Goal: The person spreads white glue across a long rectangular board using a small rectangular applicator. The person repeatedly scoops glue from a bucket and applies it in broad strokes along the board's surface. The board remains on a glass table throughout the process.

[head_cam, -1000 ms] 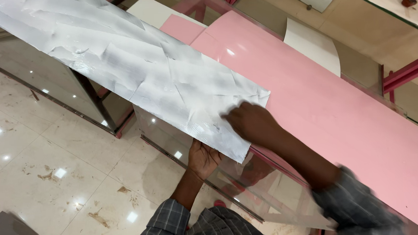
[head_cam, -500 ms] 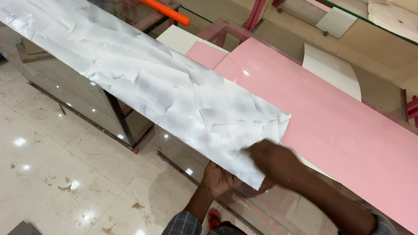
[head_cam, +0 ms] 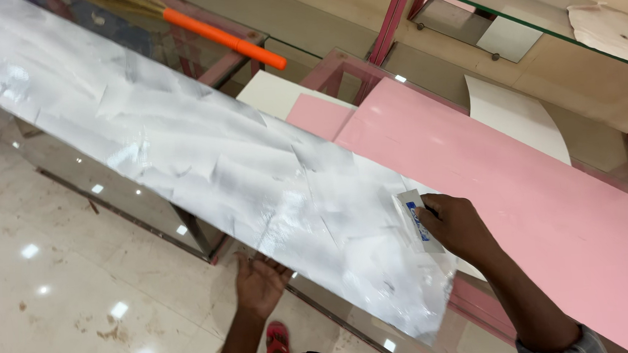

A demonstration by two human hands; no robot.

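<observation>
Across the left and middle, a long crinkled white sheet [head_cam: 206,168] lies on the glass table [head_cam: 313,298], with an orange-handled broom [head_cam: 221,37] beyond it. Below its near edge the left hand [head_cam: 260,283] is spread open, fingers touching the sheet's underside edge. Farther right, the right hand [head_cam: 460,226] grips a small white scraper [head_cam: 416,220] pressed on the sheet, beside a pink panel [head_cam: 515,180].
</observation>
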